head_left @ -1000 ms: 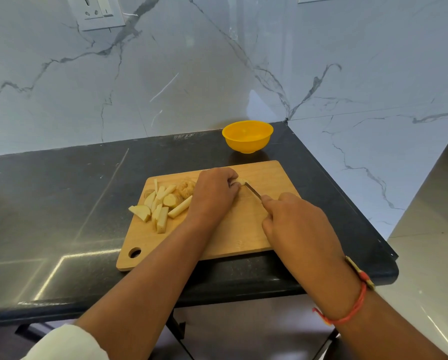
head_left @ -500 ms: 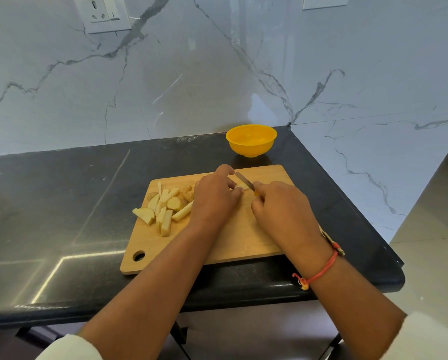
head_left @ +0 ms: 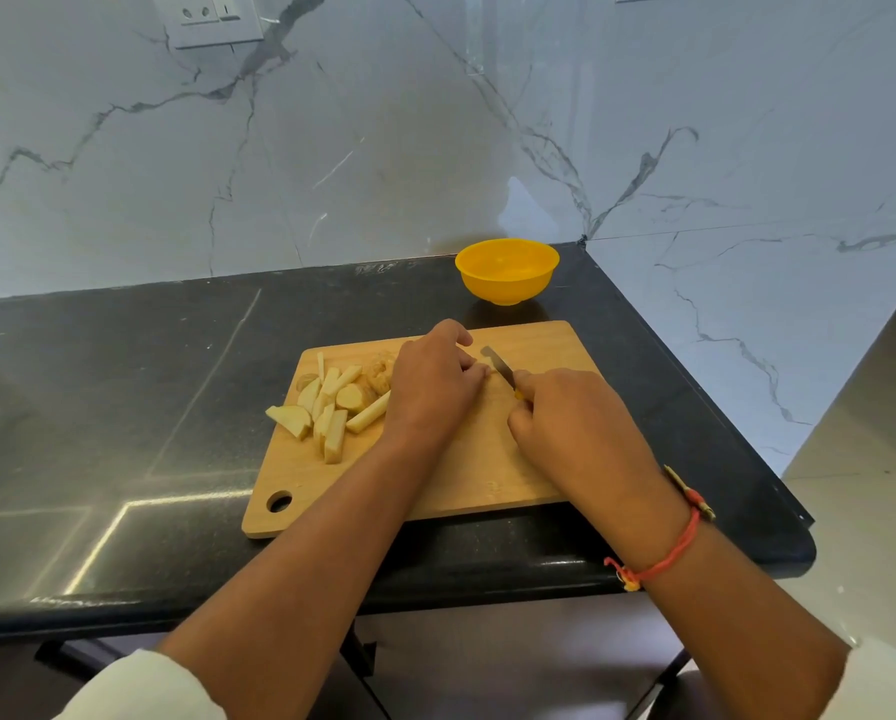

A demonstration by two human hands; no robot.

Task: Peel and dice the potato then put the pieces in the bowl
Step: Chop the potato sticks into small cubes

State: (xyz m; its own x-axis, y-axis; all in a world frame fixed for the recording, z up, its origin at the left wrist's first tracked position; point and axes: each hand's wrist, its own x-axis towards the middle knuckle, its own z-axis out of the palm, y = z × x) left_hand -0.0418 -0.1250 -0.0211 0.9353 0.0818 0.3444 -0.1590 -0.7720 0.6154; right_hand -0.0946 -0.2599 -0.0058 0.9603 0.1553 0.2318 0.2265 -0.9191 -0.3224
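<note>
Potato pieces (head_left: 331, 410) lie just beside left hand (head_left: 432, 392); right hand (head_left: 573, 426) grips knife (head_left: 498, 365).

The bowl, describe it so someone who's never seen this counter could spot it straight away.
Find the black countertop under the marble wall. Beyond the far edge of the wooden cutting board, near the corner, stands the bowl. It is the only round, orange-yellow thing there.

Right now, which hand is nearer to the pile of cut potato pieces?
Left. The left hand lies just beside the potato pieces; the right hand, gripping the knife, is farther right, beyond the left hand.
</note>
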